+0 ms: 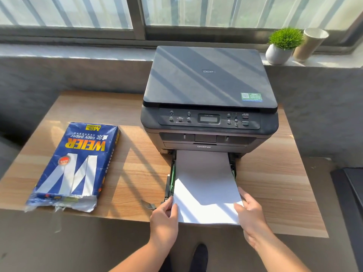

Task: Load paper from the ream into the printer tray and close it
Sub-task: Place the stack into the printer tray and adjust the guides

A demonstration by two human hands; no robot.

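A stack of white paper [204, 185] lies in the pulled-out printer tray [170, 179], low in the middle of the frame, its far end reaching under the front of the printer and its near end sticking out past the tabletop's front edge. The left hand [164, 218] clamps its grip on the near left corner of the stack, thumb on top and fingers below. The right hand [248, 211] clamps on the near right edge, thumb lying over the sheet. Only the tray's left rail, black with a green guide, and a sliver of its right side show beside the paper.

The dark grey Brother printer [209, 99] stands at centre frame, scanner lid shut, a green sticker [251, 96] on the lid's near right corner and a control panel [209, 119] with a small display below it.

The opened ream [75, 165], a blue WEIER copy paper wrapper, lies flat at the left of the frame, well apart from the printer, its torn end toward the near edge of the wooden tabletop [137, 163].

At upper right, on the window ledge [78, 53], a small potted plant [282, 45] in a white pot stands just beside a tilted beige cup [311, 44].
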